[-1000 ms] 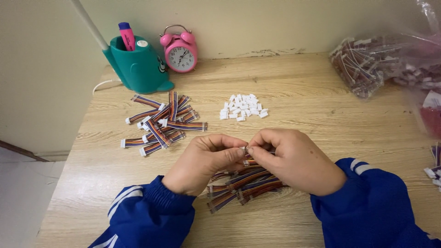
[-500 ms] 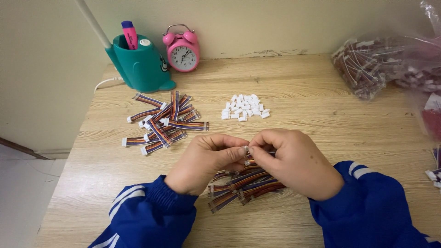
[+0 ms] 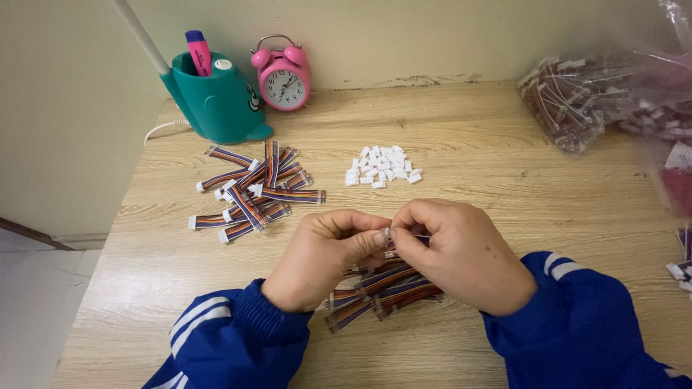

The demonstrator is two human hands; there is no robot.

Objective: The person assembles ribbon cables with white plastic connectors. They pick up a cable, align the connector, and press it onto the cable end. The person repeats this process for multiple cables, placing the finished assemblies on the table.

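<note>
My left hand point(image 3: 324, 256) and my right hand point(image 3: 461, 252) meet at the middle of the wooden table point(image 3: 476, 137), fingertips pinched together on a short multicoloured ribbon cable point(image 3: 389, 241) with a small white end piece. Most of that cable is hidden by my fingers. Under my hands lies a loose pile of similar ribbon cables point(image 3: 382, 292). A heap of small white connector housings point(image 3: 382, 166) sits farther back, apart from my hands. To the left lies a spread pile of ribbon cables with white ends point(image 3: 252, 191).
A teal pen holder point(image 3: 216, 101) with a pink marker and a pink twin-bell alarm clock point(image 3: 282, 72) stand by the wall. Clear plastic bags of cables point(image 3: 598, 101) lie at the right. The table's left edge drops to the floor.
My hands stay pinched on the cable in nearly the same spot. The view has shifted slightly.
</note>
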